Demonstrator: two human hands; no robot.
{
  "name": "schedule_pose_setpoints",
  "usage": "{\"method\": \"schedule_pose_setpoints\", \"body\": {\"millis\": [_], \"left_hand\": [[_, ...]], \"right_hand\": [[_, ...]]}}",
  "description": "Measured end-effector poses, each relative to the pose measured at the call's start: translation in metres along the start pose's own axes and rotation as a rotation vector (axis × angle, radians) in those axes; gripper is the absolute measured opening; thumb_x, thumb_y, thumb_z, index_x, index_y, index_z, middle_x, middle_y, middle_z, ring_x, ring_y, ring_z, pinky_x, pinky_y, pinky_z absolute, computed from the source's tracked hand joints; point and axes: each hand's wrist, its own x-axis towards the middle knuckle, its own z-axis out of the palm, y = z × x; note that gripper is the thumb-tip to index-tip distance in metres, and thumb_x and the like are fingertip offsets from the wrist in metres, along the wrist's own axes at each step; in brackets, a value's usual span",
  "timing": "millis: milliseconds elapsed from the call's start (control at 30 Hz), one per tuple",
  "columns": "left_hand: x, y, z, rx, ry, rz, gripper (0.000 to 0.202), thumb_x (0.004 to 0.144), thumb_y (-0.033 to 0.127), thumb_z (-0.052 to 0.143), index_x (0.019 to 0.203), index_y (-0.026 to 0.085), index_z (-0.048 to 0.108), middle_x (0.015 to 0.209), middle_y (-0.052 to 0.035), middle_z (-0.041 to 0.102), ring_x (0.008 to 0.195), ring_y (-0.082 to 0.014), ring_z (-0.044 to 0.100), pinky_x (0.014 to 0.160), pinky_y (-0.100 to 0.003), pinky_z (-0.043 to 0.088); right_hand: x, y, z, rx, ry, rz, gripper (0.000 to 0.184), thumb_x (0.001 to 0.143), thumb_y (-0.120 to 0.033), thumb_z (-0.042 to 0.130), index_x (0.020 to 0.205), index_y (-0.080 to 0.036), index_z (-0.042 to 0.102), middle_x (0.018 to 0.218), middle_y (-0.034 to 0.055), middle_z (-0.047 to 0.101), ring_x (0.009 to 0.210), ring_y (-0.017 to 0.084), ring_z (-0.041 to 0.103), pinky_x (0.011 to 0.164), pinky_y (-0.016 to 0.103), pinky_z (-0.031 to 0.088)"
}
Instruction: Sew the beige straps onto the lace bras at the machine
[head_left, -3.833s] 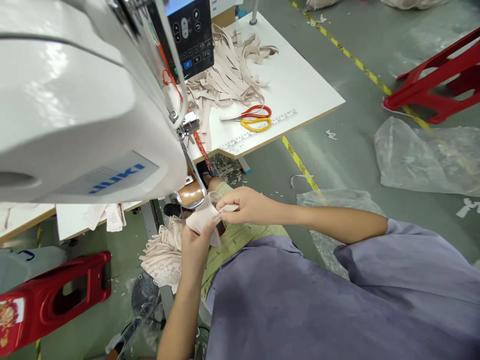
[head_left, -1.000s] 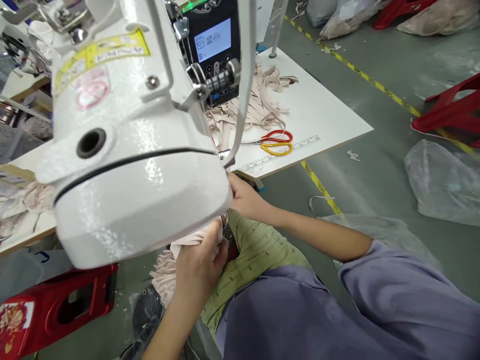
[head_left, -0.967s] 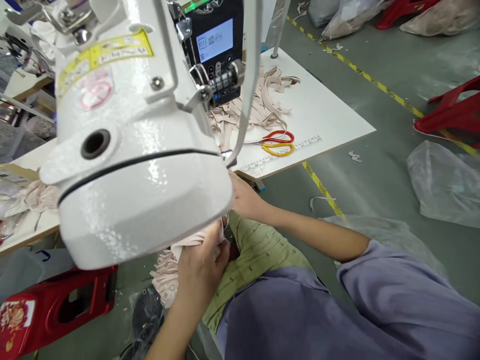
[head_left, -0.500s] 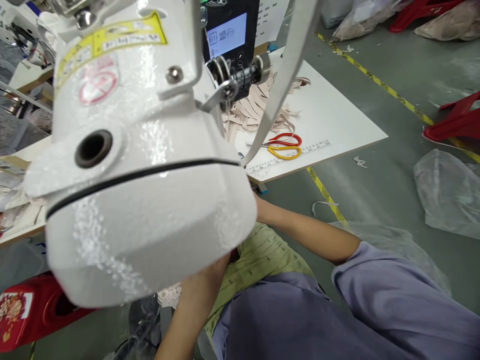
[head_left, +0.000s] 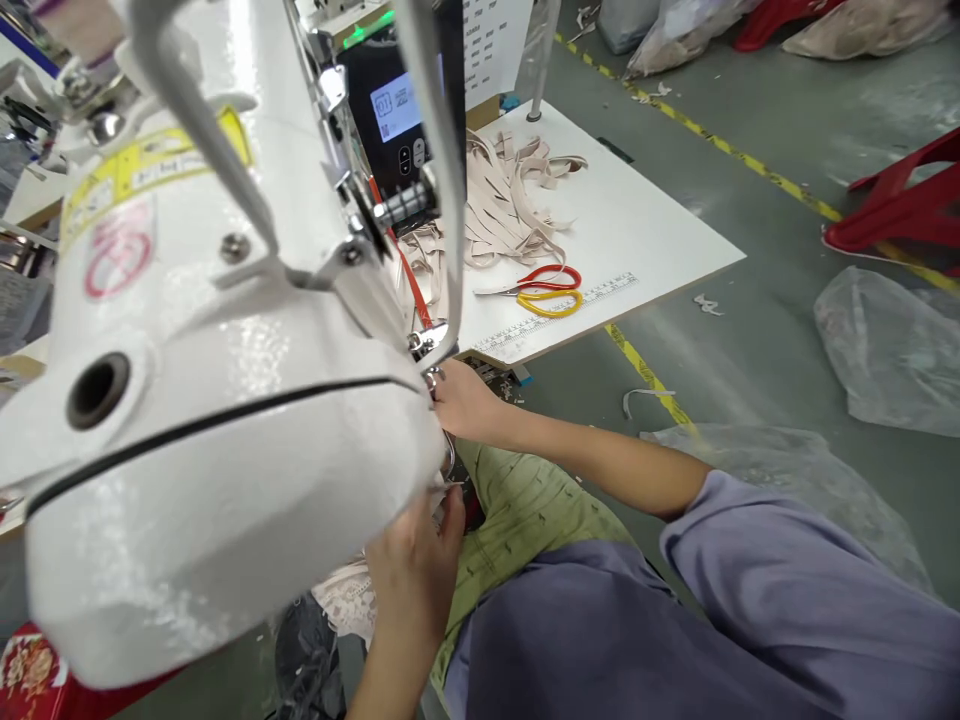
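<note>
A white sewing machine head (head_left: 225, 520) fills the left and hides much of the work under it. My left hand (head_left: 416, 550) is below its right end, thumb and fingers closed on pale lace fabric (head_left: 349, 598), which hangs down to the left. My right hand (head_left: 471, 405) is at the machine's right side, beside small metal parts near the needle area. Its fingers are curled and their tips are hidden, so what they hold does not show. A pale elastic band (head_left: 452, 200) runs down past the machine's front toward that spot.
On the white table (head_left: 660, 240) lie red-and-yellow-handled scissors (head_left: 551, 290), a printed ruler scale (head_left: 600, 290) and a heap of beige strips (head_left: 502, 205). A control panel (head_left: 401, 110) stands behind. Red stools (head_left: 900, 200) and plastic bags (head_left: 892, 350) are on the floor.
The view has shifted, so the machine head sits farther left and lower. Both of my hands, mostly hidden behind it before, now show more.
</note>
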Motion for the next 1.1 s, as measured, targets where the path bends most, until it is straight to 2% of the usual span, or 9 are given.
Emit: {"method": "schedule_pose_setpoints", "body": {"millis": [100,300,400,567,733,833,900,1000,1100], "left_hand": [[-0.001,0.003,0.001,0.013,-0.008,0.023,0.057,0.093,0.034,0.061,0.146,0.016,0.047,0.088,-0.0113,0.076,0.076,-0.0269,0.072,0.068,-0.033,0.053],[-0.003,0.010,0.004,-0.005,-0.018,0.037,0.066,0.094,0.030,0.061,0.153,0.014,0.036,0.129,-0.0209,0.067,0.116,-0.0343,0.066,0.088,-0.042,0.055],[-0.003,0.010,0.002,0.008,-0.025,0.047,0.067,0.094,0.030,0.060,0.153,0.011,0.035,0.130,-0.0225,0.066,0.114,-0.0353,0.067,0.086,-0.042,0.055],[-0.005,0.006,0.000,0.061,-0.025,0.042,0.062,0.095,0.031,0.059,0.151,0.011,0.039,0.116,-0.0221,0.072,0.103,-0.0357,0.071,0.075,-0.040,0.056],[-0.004,0.008,0.003,0.024,-0.012,0.076,0.068,0.094,0.029,0.060,0.154,0.012,0.032,0.125,-0.0222,0.069,0.102,-0.0321,0.071,0.075,-0.036,0.055],[-0.007,0.004,0.005,0.013,-0.021,0.052,0.065,0.094,0.029,0.060,0.153,0.014,0.036,0.120,-0.0213,0.071,0.101,-0.0333,0.071,0.077,-0.039,0.057],[-0.011,0.000,0.007,0.009,-0.003,0.038,0.067,0.094,0.031,0.060,0.153,0.013,0.035,0.124,-0.0236,0.068,0.111,-0.0371,0.068,0.083,-0.045,0.057],[-0.017,-0.003,0.012,-0.005,0.094,0.031,0.082,0.093,0.035,0.062,0.158,0.009,0.020,0.136,-0.0304,0.058,0.125,-0.0407,0.060,0.091,-0.051,0.056],[-0.020,-0.003,0.018,-0.026,0.147,-0.004,0.092,0.092,0.042,0.063,0.158,0.004,0.012,0.145,-0.0360,0.047,0.136,-0.0431,0.050,0.099,-0.054,0.052]], "right_hand": [[0.001,0.004,0.003,-0.002,-0.001,0.007,0.024,0.084,-0.017,0.055,0.108,-0.019,0.059,0.108,0.0076,0.065,0.097,0.025,0.062,0.083,0.034,0.050],[0.001,0.003,-0.004,0.085,-0.005,-0.003,0.036,0.080,-0.008,0.055,0.113,-0.020,0.061,0.111,0.0061,0.066,0.100,0.022,0.062,0.083,0.029,0.049],[-0.001,0.002,-0.005,0.139,0.010,-0.009,0.035,0.081,-0.008,0.055,0.114,-0.019,0.061,0.106,0.0048,0.065,0.096,0.021,0.061,0.080,0.028,0.048],[-0.002,0.003,-0.003,0.197,0.022,-0.006,0.028,0.084,-0.018,0.060,0.113,-0.020,0.061,0.105,0.0050,0.063,0.093,0.020,0.058,0.081,0.029,0.046],[-0.007,0.001,-0.009,0.289,0.031,0.046,0.032,0.083,-0.014,0.058,0.115,-0.019,0.060,0.101,0.0031,0.060,0.078,0.015,0.053,0.072,0.027,0.044],[-0.013,-0.001,-0.009,0.380,0.044,0.107,0.034,0.086,-0.023,0.063,0.119,-0.020,0.056,0.098,0.0009,0.060,0.066,0.010,0.047,0.065,0.025,0.042],[-0.019,-0.002,-0.007,0.448,0.080,0.140,0.036,0.089,-0.030,0.064,0.121,-0.020,0.053,0.099,0.0012,0.059,0.064,0.009,0.046,0.063,0.024,0.042],[-0.034,-0.001,-0.005,0.558,0.132,0.195,0.032,0.092,-0.038,0.062,0.117,-0.021,0.051,0.103,0.0025,0.057,0.067,0.009,0.048,0.061,0.023,0.042],[-0.054,-0.001,-0.009,0.597,0.090,0.279,0.031,0.093,-0.045,0.061,0.109,-0.021,0.051,0.097,0.0019,0.056,0.072,0.011,0.052,0.065,0.024,0.045]]}}
